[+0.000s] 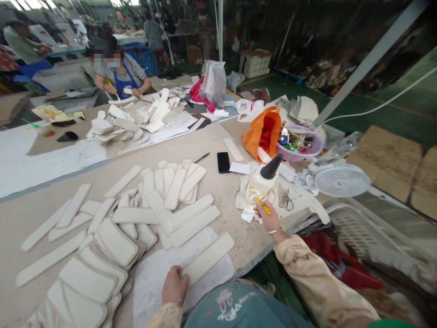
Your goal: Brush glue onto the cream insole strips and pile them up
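Left hand [175,286] grasps one end of a white strip [212,257] lying on paper [150,278] at the table's [229,221] near edge. Right hand [269,219] grips a yellow-handled tool [266,210] by the white bottle [262,180], toward the table's right edge.

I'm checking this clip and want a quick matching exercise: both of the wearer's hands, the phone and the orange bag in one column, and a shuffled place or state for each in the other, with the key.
Column one
1. Phone
2. Left hand
3. Orange bag
4. Right hand

Column two
A. At one end of a white strip
B. Holding a yellow handle
C. Lying flat, dark screen up
D. Beside the purple basin

Pairs: 1-C, 2-A, 3-D, 4-B
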{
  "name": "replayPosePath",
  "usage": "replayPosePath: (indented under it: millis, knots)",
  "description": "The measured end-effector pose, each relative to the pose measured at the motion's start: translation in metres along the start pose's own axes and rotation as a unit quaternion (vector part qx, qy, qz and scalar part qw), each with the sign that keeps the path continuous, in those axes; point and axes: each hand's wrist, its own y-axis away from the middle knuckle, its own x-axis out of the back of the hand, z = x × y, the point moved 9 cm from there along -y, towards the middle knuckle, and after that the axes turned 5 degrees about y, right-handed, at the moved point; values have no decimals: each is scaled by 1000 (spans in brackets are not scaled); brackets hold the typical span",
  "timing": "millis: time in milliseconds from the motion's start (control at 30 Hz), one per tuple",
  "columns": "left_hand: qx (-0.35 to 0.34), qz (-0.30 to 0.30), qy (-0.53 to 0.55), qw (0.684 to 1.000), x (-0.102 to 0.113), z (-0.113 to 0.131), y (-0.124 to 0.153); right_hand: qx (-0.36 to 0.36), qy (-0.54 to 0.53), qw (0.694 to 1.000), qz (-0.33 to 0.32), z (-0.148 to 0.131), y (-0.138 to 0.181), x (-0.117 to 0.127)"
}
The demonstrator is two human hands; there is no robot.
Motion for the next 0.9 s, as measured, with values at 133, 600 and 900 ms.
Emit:
replayPosePath:
  millis: [133, 600, 900]
  knots:
    - [10, 11, 60, 998, -2, -3, 3, -18, -3, 1000, -16, 5, -1, 0]
    - [-79, 60, 297, 950, 36, 29, 49, -53, 107, 992, -45, 18, -7, 24]
    - [-116, 79, 445, 885, 117, 75, 87, -123, -45, 983, -125, 56, 13, 25]
